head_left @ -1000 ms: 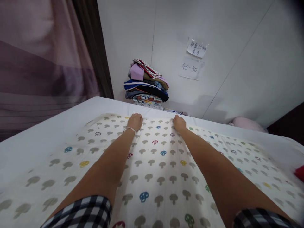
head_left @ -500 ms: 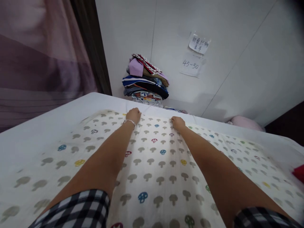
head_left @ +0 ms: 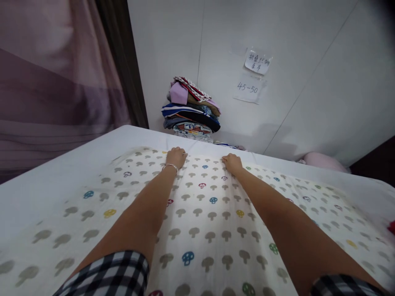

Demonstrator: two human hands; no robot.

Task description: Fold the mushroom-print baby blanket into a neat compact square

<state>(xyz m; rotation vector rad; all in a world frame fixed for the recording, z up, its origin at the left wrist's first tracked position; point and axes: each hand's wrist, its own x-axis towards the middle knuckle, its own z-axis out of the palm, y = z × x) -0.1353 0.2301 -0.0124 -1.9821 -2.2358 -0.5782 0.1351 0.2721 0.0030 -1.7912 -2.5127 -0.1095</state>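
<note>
A thin white cloth (head_left: 197, 224) printed with grey and coloured mushrooms lies spread over a white table (head_left: 89, 154), with slight lengthwise ripples between my arms. Both my arms stretch forward to its far edge. My left hand (head_left: 176, 158), with a bracelet at the wrist, is closed on that edge left of centre. A short way to the right, my right hand (head_left: 232, 163) pinches the same edge, its fingers bent and pointing left. The fingertips of both hands are partly hidden.
A stack of folded fabrics (head_left: 191, 111) stands beyond the table's far edge against a white wall (head_left: 166, 37) with handwritten paper signs (head_left: 248, 88). A pinkish curtain (head_left: 40, 82) hangs at left. A pink rounded item (head_left: 324, 161) lies behind, and something red (head_left: 391, 227) sits at right.
The view has tilted up slightly, so everything sits a little lower in the picture. Both hands stay at the cloth's far edge; the cloth lies nearly the same.
</note>
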